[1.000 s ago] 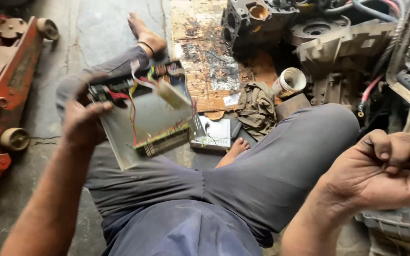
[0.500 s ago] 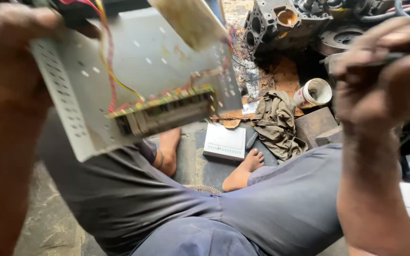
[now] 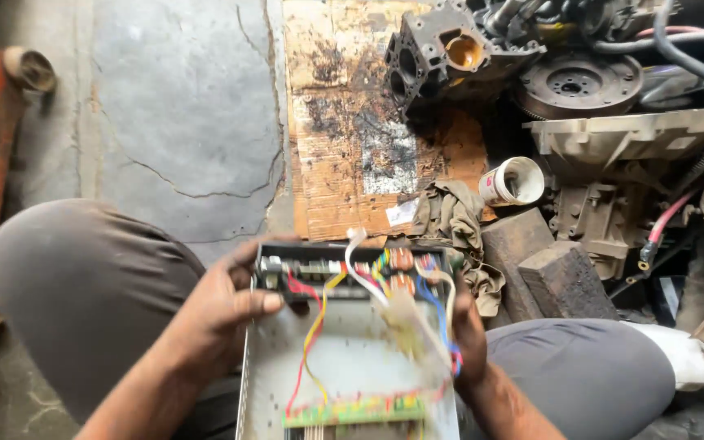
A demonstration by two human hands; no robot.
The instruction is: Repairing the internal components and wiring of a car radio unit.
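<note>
Grey metal power-supply box (image 3: 352,367), gripped between left hand (image 3: 222,314), right hand (image 3: 468,330)

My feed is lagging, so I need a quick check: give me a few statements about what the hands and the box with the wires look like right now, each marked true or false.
1. Both hands grip the open metal box at its sides. True: the left hand is on its left edge, the right hand on its right.
2. The box lies on the cardboard sheet. False: it is held over the person's lap, nearer than the cardboard.
3. Red, yellow and blue wires run inside the box. True.
4. The white cup stands upright. False: it lies on its side, mouth towards the camera.
5. A crumpled rag lies by the cardboard. True.
</note>
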